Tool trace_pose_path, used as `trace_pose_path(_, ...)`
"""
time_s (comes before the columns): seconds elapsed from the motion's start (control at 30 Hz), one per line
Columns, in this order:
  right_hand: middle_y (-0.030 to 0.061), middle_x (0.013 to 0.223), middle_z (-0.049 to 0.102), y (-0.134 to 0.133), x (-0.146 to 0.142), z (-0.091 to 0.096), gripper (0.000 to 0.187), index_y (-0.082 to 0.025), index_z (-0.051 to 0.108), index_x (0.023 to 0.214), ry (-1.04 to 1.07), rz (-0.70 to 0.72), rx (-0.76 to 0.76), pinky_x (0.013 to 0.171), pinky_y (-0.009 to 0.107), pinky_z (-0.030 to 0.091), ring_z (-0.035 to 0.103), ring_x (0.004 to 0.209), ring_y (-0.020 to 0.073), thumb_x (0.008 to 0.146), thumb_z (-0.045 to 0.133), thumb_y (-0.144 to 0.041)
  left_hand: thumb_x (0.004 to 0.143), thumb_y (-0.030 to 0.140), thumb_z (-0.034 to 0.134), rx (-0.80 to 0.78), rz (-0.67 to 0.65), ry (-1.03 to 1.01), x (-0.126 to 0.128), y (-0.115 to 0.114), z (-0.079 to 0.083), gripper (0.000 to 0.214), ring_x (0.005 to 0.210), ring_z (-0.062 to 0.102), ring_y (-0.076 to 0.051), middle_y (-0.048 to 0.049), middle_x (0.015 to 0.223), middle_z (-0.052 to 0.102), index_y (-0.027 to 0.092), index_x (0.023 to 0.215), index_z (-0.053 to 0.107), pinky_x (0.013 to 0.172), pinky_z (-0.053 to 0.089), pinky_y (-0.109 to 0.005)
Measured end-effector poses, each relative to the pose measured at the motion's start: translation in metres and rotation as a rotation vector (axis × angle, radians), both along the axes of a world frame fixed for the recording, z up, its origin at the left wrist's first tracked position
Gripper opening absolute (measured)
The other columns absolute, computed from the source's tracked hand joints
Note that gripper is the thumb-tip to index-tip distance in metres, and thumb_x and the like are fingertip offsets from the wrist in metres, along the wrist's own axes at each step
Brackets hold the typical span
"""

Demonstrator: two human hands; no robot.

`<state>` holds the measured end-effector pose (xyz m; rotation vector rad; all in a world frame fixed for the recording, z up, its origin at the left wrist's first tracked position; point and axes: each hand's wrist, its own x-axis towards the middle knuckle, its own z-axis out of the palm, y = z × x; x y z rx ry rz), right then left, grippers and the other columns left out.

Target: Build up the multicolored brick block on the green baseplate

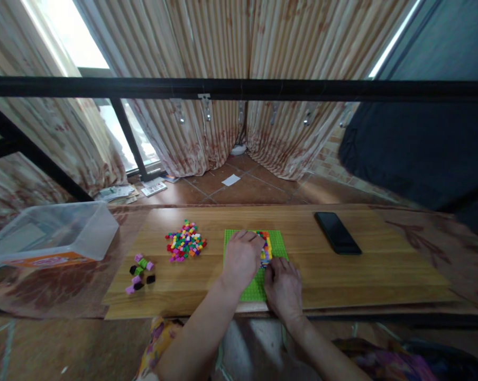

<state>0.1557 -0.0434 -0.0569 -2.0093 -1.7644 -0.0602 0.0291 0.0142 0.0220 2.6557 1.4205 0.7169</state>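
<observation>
A green studded building baseplate [277,242] lies near the front of the wooden board. On it stands a colourful arrangement of small toy bricks [268,248], red, orange, yellow and blue, partly covered by my hands. My left hand [242,259] reaches over the plate with bent fingers pressed together at the bricks; whatever is under its fingertips is hidden. At the plate's right front edge, my right hand [284,286] has its fingers curled on the plate, close beside the bricks' near end.
Left of the plate lies a pile of mixed small bricks [186,242], with several pink, black and green bricks [139,271] nearer me. A clear plastic bin [64,233] stands far left. The phone [337,233] is on the right, and a black metal bar [263,89] crosses beyond the board.
</observation>
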Motion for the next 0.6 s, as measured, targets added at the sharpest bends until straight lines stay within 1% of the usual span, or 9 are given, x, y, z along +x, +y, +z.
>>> trace_pose_path(0.2, 0.0046, 0.083, 0.064, 0.000, 0.000, -0.001, 0.015, -0.020, 0.060, 0.082, -0.014, 0.001, 0.005, 0.076, 0.032, 0.033, 0.054, 0.082, 0.0218, 0.089, 0.048, -0.015, 0.093, 0.021, 0.050, -0.001, 0.012, -0.033, -0.001, -0.007, 0.000, 0.020, 0.090, 0.060, -0.021, -0.0049, 0.093, 0.071, 0.020, 0.090, 0.069, 0.084, 0.045, -0.037)
trace_pose_path(0.33, 0.0048, 0.083, 0.065, 0.000, -0.001, 0.000, 0.016, -0.020, 0.060, 0.082, -0.018, 0.001, 0.010, 0.076, 0.032, 0.032, 0.054, 0.081, 0.0214, 0.089, 0.047, -0.015, 0.093, 0.020, 0.050, -0.003, -0.012, -0.081, -0.004, -0.009, -0.004, 0.021, 0.094, 0.060, -0.021, -0.0050, 0.101, 0.072, 0.021, 0.098, 0.070, 0.086, 0.047, -0.037)
trace_pose_path(0.47, 0.0046, 0.082, 0.064, -0.001, 0.000, 0.000, 0.015, -0.020, 0.060, 0.082, -0.026, 0.009, 0.018, 0.076, 0.031, 0.033, 0.054, 0.081, 0.0213, 0.088, 0.047, -0.015, 0.093, 0.018, 0.049, -0.002, -0.033, -0.198, -0.010, -0.010, -0.006, 0.025, 0.098, 0.062, -0.019, -0.0054, 0.108, 0.072, 0.020, 0.109, 0.068, 0.091, 0.049, -0.035)
trace_pose_path(0.53, 0.0047, 0.082, 0.064, -0.001, 0.000, 0.000, 0.015, -0.020, 0.060, 0.083, -0.032, 0.011, 0.021, 0.076, 0.031, 0.033, 0.054, 0.081, 0.0212, 0.089, 0.047, -0.015, 0.094, 0.017, 0.047, -0.002, -0.008, -0.283, -0.017, -0.009, -0.005, 0.027, 0.099, 0.063, -0.018, -0.0064, 0.110, 0.071, 0.019, 0.112, 0.067, 0.092, 0.050, -0.034)
trace_pose_path(0.6, 0.0050, 0.083, 0.065, 0.000, 0.001, 0.000, 0.016, -0.020, 0.060, 0.084, -0.037, 0.013, 0.012, 0.076, 0.031, 0.033, 0.054, 0.081, 0.0212, 0.090, 0.046, -0.016, 0.093, 0.016, 0.047, -0.006, 0.052, -0.365, -0.026, -0.005, -0.002, 0.027, 0.099, 0.064, -0.018, -0.0070, 0.107, 0.072, 0.018, 0.112, 0.066, 0.092, 0.051, -0.033)
